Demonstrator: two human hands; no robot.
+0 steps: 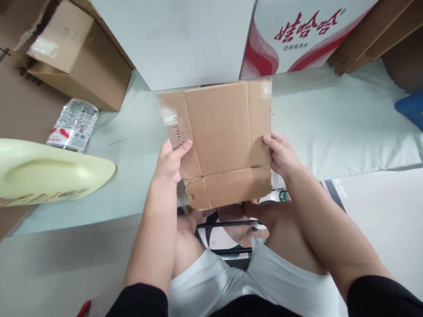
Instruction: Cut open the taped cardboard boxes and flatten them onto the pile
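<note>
At far left a pale yellow jug (53, 174), smooth plastic and tapering, is cut off by the edge of view, its lettering too blurred to read. Just beyond it I see a clear, ribbed bottle (74, 123) with a red-and-white label, its near end hidden by the jug. A brown carton (99, 66) stands behind, shiny tape on its top, and a red object (84, 308) at the bottom is too cropped to identify. The left hand (172, 162) pinches one side of a cardboard sheet (224, 132), thumb on the face, fingertips tucked out of sight behind. The sheet is held up before the knees, over the near edge of a pale, wrinkled cloth (330, 123); matt and creased, it has tape at both far corners. Its notched flap points toward the lap, its long axis seemingly running outward from there. The right hand (280, 152) pinches the opposite side, its fingers also partly hidden. At far right, a blue thing (411, 110) is cropped beyond recognition.
</note>
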